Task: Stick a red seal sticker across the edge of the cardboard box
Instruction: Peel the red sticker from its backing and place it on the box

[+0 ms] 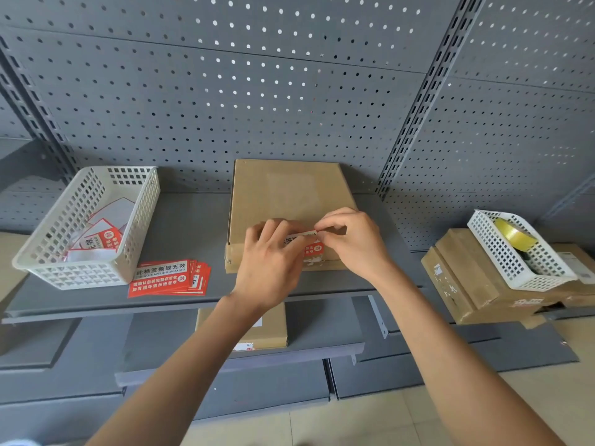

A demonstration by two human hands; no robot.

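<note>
A flat brown cardboard box (286, 194) lies on the grey shelf, its front edge towards me. A red and white seal sticker (307, 244) is held over that front edge, between both hands. My left hand (273, 252) pinches the sticker's left part. My right hand (351, 239) pinches its upper right corner with thumb and forefinger. Most of the sticker is hidden behind my fingers. I cannot tell whether it touches the box.
A fanned pile of red seal stickers (170, 278) lies left of the box. Behind it stands a white basket (48, 252) holding sticker scraps. At the right, another white basket (515, 265) with a yellow tape roll (515, 235) rests on cardboard boxes (476, 284). A pegboard wall stands behind.
</note>
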